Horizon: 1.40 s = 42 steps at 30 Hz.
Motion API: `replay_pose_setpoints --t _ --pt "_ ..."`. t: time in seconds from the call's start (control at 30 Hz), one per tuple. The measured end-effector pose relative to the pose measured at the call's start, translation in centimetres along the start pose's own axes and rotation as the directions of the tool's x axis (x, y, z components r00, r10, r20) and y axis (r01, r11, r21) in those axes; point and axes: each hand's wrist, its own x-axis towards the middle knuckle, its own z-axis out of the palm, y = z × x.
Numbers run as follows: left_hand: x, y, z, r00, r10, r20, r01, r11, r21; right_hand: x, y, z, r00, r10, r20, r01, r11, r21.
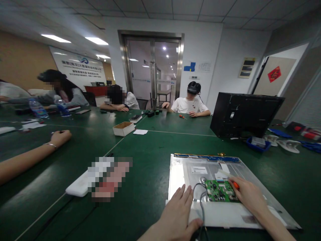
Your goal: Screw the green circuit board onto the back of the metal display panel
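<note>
A flat metal-backed display panel (185, 170) lies on the green table in front of me. On it sits a green circuit board (218, 190), with grey cables (202, 204) running off its left side. My left hand (177, 214) rests flat on the panel's left front part, fingers stretched out and thumb by the cables. Over the board's right end, my right hand (247, 194) is closed around a screwdriver with an orange handle (236, 185). Its tip is hidden. A blue board strip (205, 158) runs along the panel's far edge.
A black monitor casing (243, 113) stands behind the panel, beside a blue tray (258, 144). White power strip (77, 187) and small open box (123, 129) lie leftward. Another person's arm (30, 159) reaches in from the left; several people sit around the table.
</note>
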Motion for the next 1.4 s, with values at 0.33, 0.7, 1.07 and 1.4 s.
replay_pose_setpoints --t 0.33,0.7,1.07,1.4 --pt "2.7 0.8 2.0 0.997 0.073 -0.04 -0.072 0.997 0.019 0.8 3.9 0.5 0.997 0.077 0.014 -0.077 0.997 -0.025" --pt "5.5 2.6 2.8 0.996 0.066 -0.058 -0.065 0.998 0.015 -1.3 6.9 -1.8 0.992 0.115 0.055 -0.123 0.974 0.19" --pt "5.8 2.8 3.2 0.994 0.06 -0.093 -0.059 0.998 0.02 -3.0 7.7 0.3 0.992 0.126 0.016 -0.127 0.99 0.058" --pt "6.2 2.3 3.9 0.991 0.091 -0.101 -0.089 0.996 0.02 -5.4 10.4 2.9 0.991 -0.018 -0.132 0.026 0.998 0.059"
